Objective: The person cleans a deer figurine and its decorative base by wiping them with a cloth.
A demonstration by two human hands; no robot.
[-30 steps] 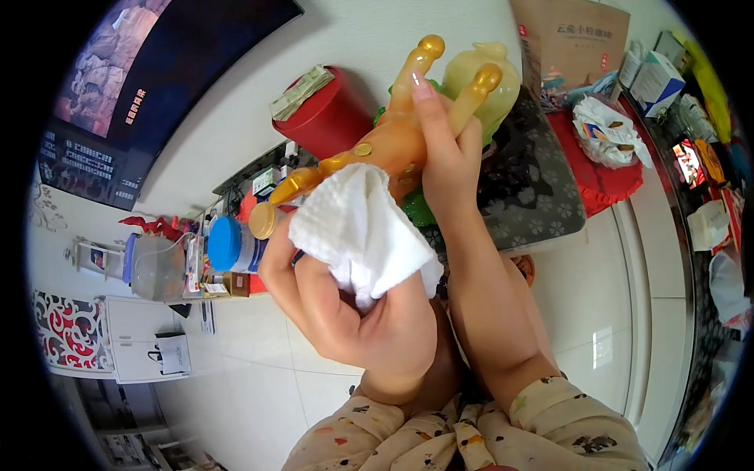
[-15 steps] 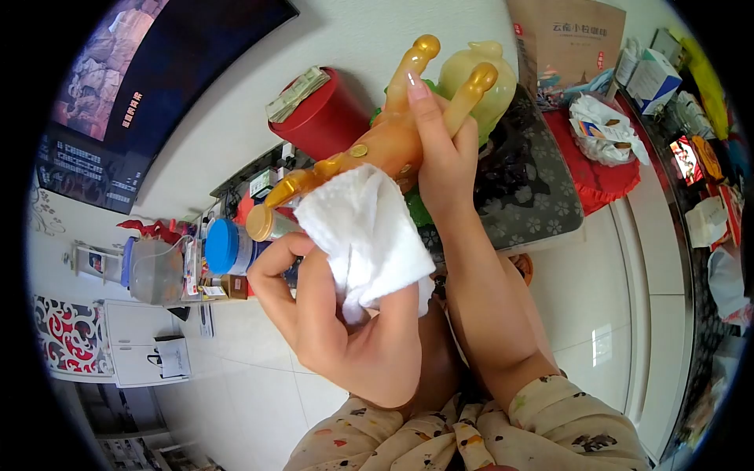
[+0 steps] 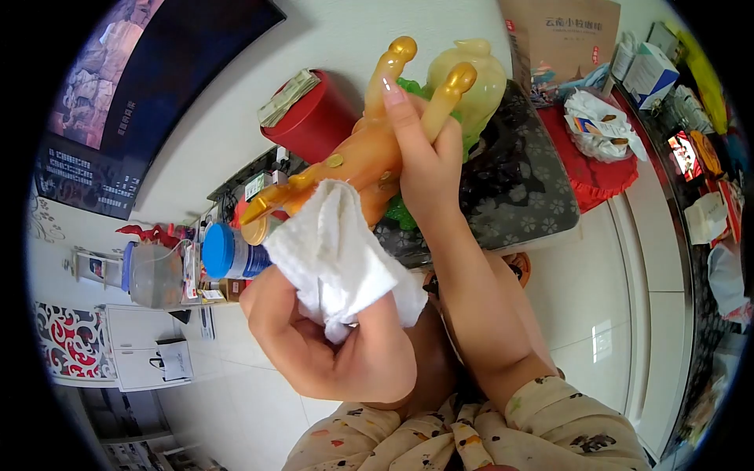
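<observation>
An amber figurine (image 3: 357, 161) with gold-tipped limbs and small gold coins on it lies tilted across the upper middle of the head view. My right hand (image 3: 428, 157) is closed around one of its upper limbs, with the thumb stretched along it. Bunched in my left hand (image 3: 338, 357) is a white cloth (image 3: 330, 251), its top edge against or just in front of the figurine's lower part. The cloth hides most of my left fingertips. Behind my right hand stands a pale green translucent piece (image 3: 479, 86); whether it joins the figurine, I cannot tell.
A black flower-patterned surface (image 3: 542, 180) lies beneath the figurine. Close by are a red round box (image 3: 310, 118) with banknotes on top, a blue-lidded jar (image 3: 220, 251), a paper bag (image 3: 569, 39) and a plastic bag (image 3: 605, 129). A screen (image 3: 141, 94) is at upper left.
My left hand and the cloth have moved down and slightly left, uncovering more of the figurine's lower part. Figurine and right hand have shifted a little left in view.
</observation>
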